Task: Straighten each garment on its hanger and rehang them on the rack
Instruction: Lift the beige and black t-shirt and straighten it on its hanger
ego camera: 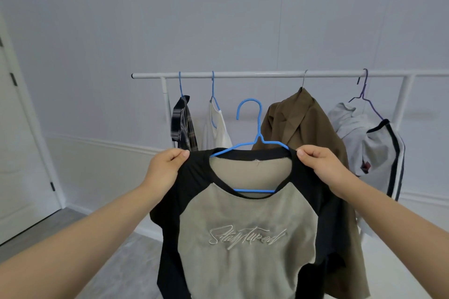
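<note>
I hold a grey T-shirt with black raglan sleeves (243, 226) up in front of the white rack (243, 75). The shirt hangs on a blue hanger (255, 128) whose hook is free in the air below the rail. My left hand (167, 167) pinches the left black shoulder and my right hand (323, 165) pinches the right one. On the rail hang a plaid shirt (182, 126), a white top (216, 128), a brown jacket (303, 128) and a crooked grey and white garment (371, 143) on a purple hanger (364, 97).
A bare stretch of rail lies between the white top and the brown jacket. A white door (21, 153) stands at the left. Behind the rack is a pale wall, and grey floor lies below.
</note>
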